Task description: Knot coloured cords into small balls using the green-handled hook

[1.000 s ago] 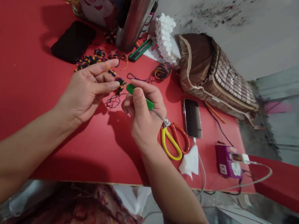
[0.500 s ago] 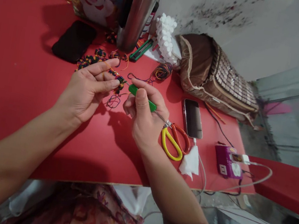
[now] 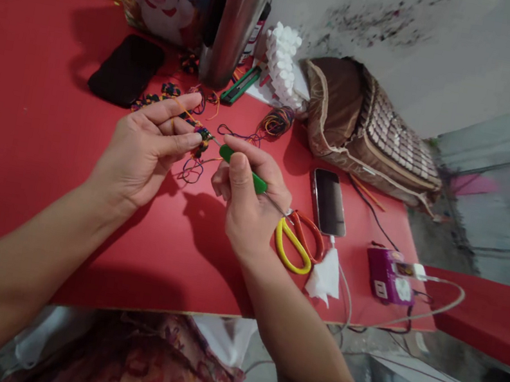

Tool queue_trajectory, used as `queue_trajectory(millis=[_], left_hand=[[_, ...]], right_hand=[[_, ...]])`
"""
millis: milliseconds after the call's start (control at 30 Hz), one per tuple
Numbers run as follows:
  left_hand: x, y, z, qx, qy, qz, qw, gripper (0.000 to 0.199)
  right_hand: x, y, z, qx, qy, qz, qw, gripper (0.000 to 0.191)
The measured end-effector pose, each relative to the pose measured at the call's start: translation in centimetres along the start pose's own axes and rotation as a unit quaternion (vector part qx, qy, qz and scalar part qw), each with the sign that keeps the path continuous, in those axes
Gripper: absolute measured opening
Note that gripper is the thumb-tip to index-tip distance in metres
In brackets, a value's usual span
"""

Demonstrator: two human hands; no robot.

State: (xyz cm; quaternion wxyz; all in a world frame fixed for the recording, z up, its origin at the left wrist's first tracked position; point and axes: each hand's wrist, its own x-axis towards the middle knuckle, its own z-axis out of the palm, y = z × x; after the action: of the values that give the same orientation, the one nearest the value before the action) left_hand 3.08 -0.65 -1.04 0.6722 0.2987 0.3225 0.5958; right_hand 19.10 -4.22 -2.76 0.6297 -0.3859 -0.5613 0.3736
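My left hand (image 3: 144, 150) pinches a small crocheted piece (image 3: 202, 138) in dark, orange and green yarn between thumb and fingers. An orange strand runs over its raised index finger. My right hand (image 3: 254, 194) grips a crochet hook (image 3: 260, 183) by its green handle, with the tip at the crocheted piece. A bare metal shaft sticks out behind the handle. Thin loose yarn (image 3: 191, 170) dangles below the piece. More knotted crochet work (image 3: 170, 91) lies behind my left hand. A wound bundle of dark and orange yarn (image 3: 276, 121) rests beyond my right hand.
Right of my right hand lie scissors (image 3: 291, 249) with yellow and red handles, a phone (image 3: 329, 202) and a purple power box (image 3: 385, 275) with cables. Behind stand a steel flask (image 3: 242, 19), a green cutter (image 3: 240, 85) and a brown cushion (image 3: 378, 127). A black pouch (image 3: 127, 70) lies left.
Both hands stay nearly in place. My left hand and the crocheted piece have shifted slightly left, and the loose yarn below has swung a little left.
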Motion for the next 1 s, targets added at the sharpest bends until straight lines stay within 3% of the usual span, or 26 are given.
queue_trajectory(millis=[1000], left_hand=[[0.1, 1.1, 0.2, 0.011, 0.016, 0.007, 1.0, 0.041]], right_hand=[[-0.2, -0.4, -0.2, -0.027, 0.007, -0.007, 1.0, 0.032]])
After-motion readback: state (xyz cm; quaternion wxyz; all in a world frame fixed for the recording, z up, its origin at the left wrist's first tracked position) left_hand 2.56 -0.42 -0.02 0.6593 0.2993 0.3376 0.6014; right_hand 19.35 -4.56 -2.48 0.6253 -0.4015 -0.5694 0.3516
